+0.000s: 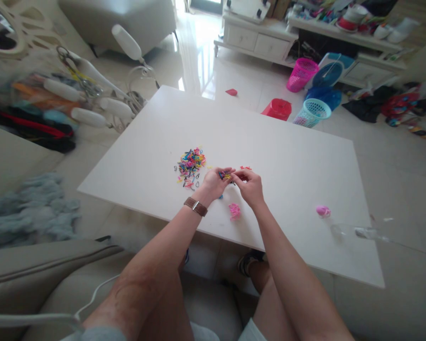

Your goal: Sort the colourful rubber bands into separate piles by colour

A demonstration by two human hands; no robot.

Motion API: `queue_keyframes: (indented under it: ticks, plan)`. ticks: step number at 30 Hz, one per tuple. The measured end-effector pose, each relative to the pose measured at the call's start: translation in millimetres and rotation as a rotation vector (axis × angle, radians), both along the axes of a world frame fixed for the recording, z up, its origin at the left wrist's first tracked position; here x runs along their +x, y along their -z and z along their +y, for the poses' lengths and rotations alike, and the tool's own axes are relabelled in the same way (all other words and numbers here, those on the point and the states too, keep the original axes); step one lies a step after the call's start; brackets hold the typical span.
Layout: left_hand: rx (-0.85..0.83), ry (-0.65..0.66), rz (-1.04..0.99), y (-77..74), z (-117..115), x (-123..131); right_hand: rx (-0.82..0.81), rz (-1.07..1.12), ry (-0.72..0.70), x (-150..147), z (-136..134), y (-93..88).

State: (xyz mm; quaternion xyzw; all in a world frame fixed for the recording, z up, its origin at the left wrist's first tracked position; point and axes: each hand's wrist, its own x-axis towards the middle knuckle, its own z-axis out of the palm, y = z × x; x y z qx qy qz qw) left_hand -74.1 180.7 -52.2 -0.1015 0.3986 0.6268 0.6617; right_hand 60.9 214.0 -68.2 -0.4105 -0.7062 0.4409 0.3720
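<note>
My left hand (213, 182) is palm up and cupped, holding a few small coloured rubber bands (224, 175) in yellow, blue and dark tones. At its fingertips, my right hand (247, 183) is closed in a pinch; what lies between the fingers is too small to make out. Left of my hands lies a mixed pile of small coloured rubber bands (191, 162), with loose ones around it. A bunch of pink bands (235, 211) sits near the table's front edge. Some red bands (246, 168) show just beyond my right hand, which partly hides that spot.
The white table (287, 151) carries a small pink item (323, 211) and a clear plastic object (358, 232) at the right. Beyond it stand a red bin (279, 109), a light blue basket (312, 113) and a pink basket (301, 75). A white rack (106, 106) stands left.
</note>
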Motion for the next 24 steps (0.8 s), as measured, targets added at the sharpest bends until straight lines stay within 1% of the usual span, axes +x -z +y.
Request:
queue_keyframes:
  ticks: [5, 8, 11, 15, 19, 24]
  plan:
    - [-0.023, -0.043, -0.031, -1.2, 1, -3, -0.042, 0.022, 0.13, 1, 5, 6.8]
    - [-0.043, -0.116, -0.028, -1.2, 1, -8, -0.026, -0.052, 0.194, 4, 9, 16.6]
    - [-0.056, -0.182, -0.035, -1.2, 2, -13, -0.034, -0.175, 0.191, 4, 9, 29.1]
    - [-0.058, -0.184, -0.049, -1.3, 1, -16, -0.021, -0.276, 0.173, 1, 7, 43.6]
    - [-0.05, -0.17, -0.048, -1.8, 0, -16, -0.004, -0.275, 0.166, -5, 6, 51.7]
    - [-0.055, -0.148, -0.043, -1.9, -1, -15, -0.015, -0.245, 0.153, -8, 6, 54.8]
